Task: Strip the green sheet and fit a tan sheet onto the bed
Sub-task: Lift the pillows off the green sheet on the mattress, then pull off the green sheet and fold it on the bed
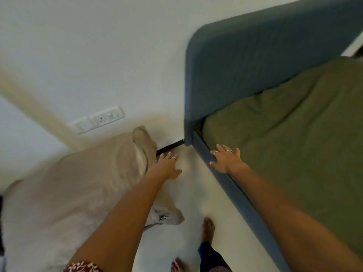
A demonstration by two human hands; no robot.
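Green sheet (294, 134) covers the bed; I reach my right hand (225, 160), fingers spread, toward its headboard corner to free it; left hand (167, 165) released.

Soft, even indoor light; motion blur, wide-angle bending at edges.

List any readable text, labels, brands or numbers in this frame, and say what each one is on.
None can be read.
Wall switch and socket plate: small marks only, too blurred to tell whether they are text.
Tan bedding on the floor: a small dark patch near its lower corner, unreadable.
Green sheet, blue headboard: plain.
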